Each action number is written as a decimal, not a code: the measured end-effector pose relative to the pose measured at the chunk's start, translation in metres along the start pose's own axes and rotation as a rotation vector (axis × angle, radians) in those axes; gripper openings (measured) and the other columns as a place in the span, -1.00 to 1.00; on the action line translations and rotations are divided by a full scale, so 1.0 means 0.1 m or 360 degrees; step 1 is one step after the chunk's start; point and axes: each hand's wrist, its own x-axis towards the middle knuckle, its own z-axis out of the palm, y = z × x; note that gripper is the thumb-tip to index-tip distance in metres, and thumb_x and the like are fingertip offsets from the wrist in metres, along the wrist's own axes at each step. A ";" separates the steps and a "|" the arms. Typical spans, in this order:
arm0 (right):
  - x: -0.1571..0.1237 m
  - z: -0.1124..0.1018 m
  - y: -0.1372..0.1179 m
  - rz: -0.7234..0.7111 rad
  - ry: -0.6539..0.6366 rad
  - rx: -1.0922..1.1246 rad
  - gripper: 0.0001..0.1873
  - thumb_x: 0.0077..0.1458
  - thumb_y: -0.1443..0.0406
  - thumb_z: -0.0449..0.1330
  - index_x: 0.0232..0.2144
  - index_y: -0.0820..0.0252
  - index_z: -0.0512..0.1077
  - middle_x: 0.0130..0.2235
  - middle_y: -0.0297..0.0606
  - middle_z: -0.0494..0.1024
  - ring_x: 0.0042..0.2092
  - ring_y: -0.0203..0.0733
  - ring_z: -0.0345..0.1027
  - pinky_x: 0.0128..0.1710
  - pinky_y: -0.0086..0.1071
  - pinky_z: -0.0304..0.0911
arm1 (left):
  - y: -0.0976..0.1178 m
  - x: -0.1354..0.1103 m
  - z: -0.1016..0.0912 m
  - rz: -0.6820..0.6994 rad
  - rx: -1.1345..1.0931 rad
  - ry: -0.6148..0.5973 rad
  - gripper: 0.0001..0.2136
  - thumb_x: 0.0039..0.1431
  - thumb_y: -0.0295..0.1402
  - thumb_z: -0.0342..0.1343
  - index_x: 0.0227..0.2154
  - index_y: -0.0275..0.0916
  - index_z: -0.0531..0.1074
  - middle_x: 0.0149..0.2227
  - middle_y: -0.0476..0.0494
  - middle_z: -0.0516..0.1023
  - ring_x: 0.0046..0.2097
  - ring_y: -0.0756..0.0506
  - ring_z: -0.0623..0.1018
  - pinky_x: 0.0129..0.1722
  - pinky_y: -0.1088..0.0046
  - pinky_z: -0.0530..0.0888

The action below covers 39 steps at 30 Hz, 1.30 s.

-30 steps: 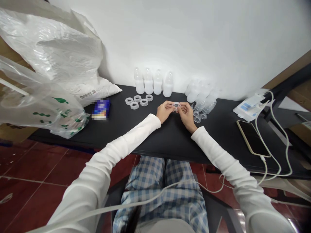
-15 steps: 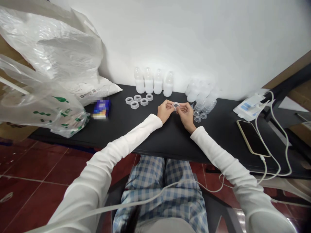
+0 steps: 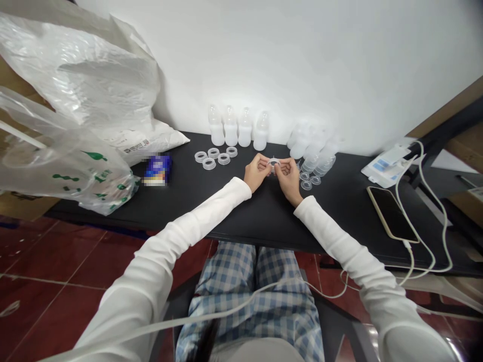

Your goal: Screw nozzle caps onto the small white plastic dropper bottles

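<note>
Between my two hands, just above the black table, is a translucent bottle collar ring point(image 3: 273, 162). My left hand point(image 3: 257, 171) pinches its left side, and my right hand point(image 3: 288, 177) grips its right side with the thumb at the near rim. A small clear tip shows above the ring; whether a nipple sits in it I cannot tell. Several similar collar rings point(image 3: 209, 163) lie to the left of my hands. Several clear nipples point(image 3: 306, 184) rest close to my right hand. Behind, capped baby bottles point(image 3: 245, 134) stand upright in a row.
Clear domed caps point(image 3: 324, 163) and white bottles point(image 3: 298, 147) cluster at the back right. A phone point(image 3: 392, 213) with a white cable lies on the right, near a power strip point(image 3: 388, 166). Plastic bags point(image 3: 101, 85) and a blue packet point(image 3: 157, 169) occupy the left.
The ring between my fingers has tilted, and a small tip now shows above it. Both hands keep their hold in nearly the same place.
</note>
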 end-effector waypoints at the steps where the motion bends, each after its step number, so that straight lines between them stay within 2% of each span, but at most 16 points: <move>1: 0.00 0.00 0.00 -0.0011 -0.0023 0.0003 -0.49 0.06 -0.17 0.33 -0.23 0.05 0.34 -0.32 -0.33 0.52 -0.30 -0.23 0.47 -0.24 -0.29 0.46 | -0.01 0.01 -0.01 0.0007 -0.0048 -0.0020 -0.84 0.13 -0.37 0.30 -0.33 -0.20 0.40 -0.40 0.02 0.57 -0.41 0.05 0.55 -0.35 0.52 0.52; 4: 0.00 -0.01 0.00 0.0008 -0.0067 0.0061 -0.43 0.10 -0.23 0.25 -0.11 0.01 0.31 -0.30 -0.35 0.51 -0.25 -0.21 0.50 -0.15 -0.26 0.48 | -0.03 0.06 -0.05 0.0020 -0.0156 -0.0020 -0.86 0.14 -0.38 0.28 -0.28 -0.20 0.43 -0.36 -0.01 0.60 -0.36 0.04 0.57 -0.30 0.52 0.53; 7: 0.02 -0.04 0.01 0.0110 -0.0072 0.0167 -0.37 0.08 -0.30 0.20 -0.06 -0.03 0.30 -0.34 -0.40 0.51 -0.29 -0.22 0.50 -0.18 -0.25 0.49 | -0.06 0.12 -0.08 0.0006 -0.0228 -0.0068 -0.85 0.09 -0.46 0.25 -0.26 -0.21 0.45 -0.35 0.00 0.61 -0.36 0.04 0.57 -0.25 0.50 0.53; 10: 0.06 -0.06 0.01 0.0174 -0.0153 0.0186 -0.38 -0.01 -0.27 0.31 -0.13 0.01 0.42 -0.29 -0.35 0.58 -0.28 -0.22 0.48 -0.23 -0.27 0.47 | -0.07 0.14 -0.09 -0.0008 -0.0273 -0.0182 -0.82 0.03 -0.51 0.24 -0.28 -0.22 0.46 -0.31 -0.02 0.62 -0.36 0.05 0.57 -0.26 0.51 0.54; 13: 0.08 -0.08 -0.02 0.0168 -0.0187 0.0154 -0.42 -0.05 -0.24 0.35 -0.23 0.05 0.49 -0.22 -0.29 0.63 -0.28 -0.23 0.46 -0.27 -0.29 0.45 | -0.08 0.13 -0.10 -0.0034 -0.0266 -0.0217 -0.80 0.01 -0.48 0.28 -0.27 -0.22 0.47 -0.25 -0.05 0.65 -0.33 0.05 0.59 -0.28 0.54 0.55; 16: 0.08 -0.10 -0.02 0.0138 -0.0126 0.0103 -0.40 -0.08 -0.26 0.35 -0.28 0.06 0.49 -0.29 -0.31 0.60 -0.34 -0.26 0.41 -0.34 -0.32 0.41 | -0.08 0.12 -0.09 -0.0078 -0.0242 -0.0231 -0.79 0.02 -0.44 0.30 -0.23 -0.22 0.49 -0.30 -0.04 0.63 -0.32 0.03 0.60 -0.33 0.56 0.53; 20: 0.08 -0.12 -0.01 0.0063 -0.0064 0.0001 -0.44 0.02 -0.26 0.28 -0.30 0.07 0.42 -0.37 -0.34 0.49 -0.37 -0.25 0.35 -0.39 -0.33 0.34 | -0.08 0.11 -0.08 -0.0063 -0.0230 -0.0285 -0.81 0.11 -0.41 0.23 -0.19 -0.22 0.50 -0.34 -0.04 0.62 -0.34 0.02 0.60 -0.38 0.56 0.49; 24: 0.09 -0.17 -0.02 -0.0035 0.0220 -0.0077 -0.49 0.09 -0.21 0.26 -0.31 0.04 0.32 -0.39 -0.38 0.37 -0.38 -0.26 0.28 -0.36 -0.33 0.31 | -0.11 0.17 -0.05 -0.0051 -0.0146 -0.0319 -0.75 0.16 -0.52 0.07 -0.13 -0.21 0.51 -0.25 -0.08 0.65 -0.29 0.01 0.60 -0.27 0.49 0.50; 27: 0.10 -0.24 -0.05 -0.0137 0.0437 -0.0141 -0.50 0.11 -0.20 0.25 -0.29 0.03 0.28 -0.36 -0.38 0.32 -0.36 -0.26 0.25 -0.28 -0.31 0.33 | -0.17 0.30 0.08 -0.0097 0.0059 -0.0187 -0.72 0.14 -0.58 0.06 -0.11 -0.22 0.48 -0.18 -0.11 0.64 -0.29 0.01 0.56 -0.17 0.42 0.50; 30: 0.13 -0.31 -0.09 -0.0196 0.0534 -0.0198 -0.52 0.16 -0.19 0.20 -0.22 0.01 0.25 -0.29 -0.33 0.33 -0.28 -0.22 0.30 -0.20 -0.27 0.38 | -0.23 0.50 0.34 -0.0093 0.0240 -0.0046 -0.73 0.13 -0.52 0.21 -0.10 -0.25 0.44 -0.10 -0.19 0.58 -0.27 -0.03 0.54 -0.06 0.33 0.50; 32: 0.14 -0.36 -0.11 -0.0234 0.0628 -0.0228 -0.56 0.21 -0.16 0.16 -0.19 0.01 0.24 -0.25 -0.29 0.34 -0.22 -0.19 0.35 -0.16 -0.25 0.40 | -0.27 0.66 0.56 -0.0014 0.0290 -0.0004 -0.64 0.05 -0.47 0.33 -0.08 -0.27 0.40 0.00 -0.30 0.51 -0.13 -0.12 0.56 0.02 0.27 0.47; 35: 0.17 -0.41 -0.12 -0.0301 0.0805 -0.0263 -0.62 0.25 -0.10 0.14 -0.18 0.02 0.24 -0.23 -0.28 0.34 -0.15 -0.16 0.41 -0.11 -0.24 0.43 | -0.31 0.88 0.85 0.0070 0.0347 -0.0017 -0.46 -0.14 -0.49 0.46 -0.09 -0.26 0.35 0.05 -0.37 0.45 0.11 -0.27 0.49 0.18 0.16 0.37; 37: 0.19 -0.45 -0.11 -0.0329 0.0871 -0.0257 -0.64 0.26 -0.08 0.15 -0.18 0.02 0.24 -0.20 -0.27 0.34 -0.12 -0.15 0.42 -0.09 -0.23 0.44 | -0.34 0.99 0.98 0.0097 0.0405 -0.0045 -0.43 -0.20 -0.48 0.49 -0.13 -0.22 0.32 0.03 -0.35 0.46 0.16 -0.32 0.45 0.24 0.09 0.30; 39: 0.22 -0.48 -0.09 -0.0328 0.0875 -0.0241 -0.64 0.27 -0.07 0.14 -0.15 0.02 0.24 -0.16 -0.24 0.35 -0.09 -0.14 0.41 -0.08 -0.22 0.43 | -0.35 1.06 1.04 0.0082 0.0499 -0.0074 -0.48 -0.16 -0.43 0.48 -0.19 -0.20 0.30 -0.01 -0.33 0.47 0.13 -0.33 0.45 0.22 0.06 0.30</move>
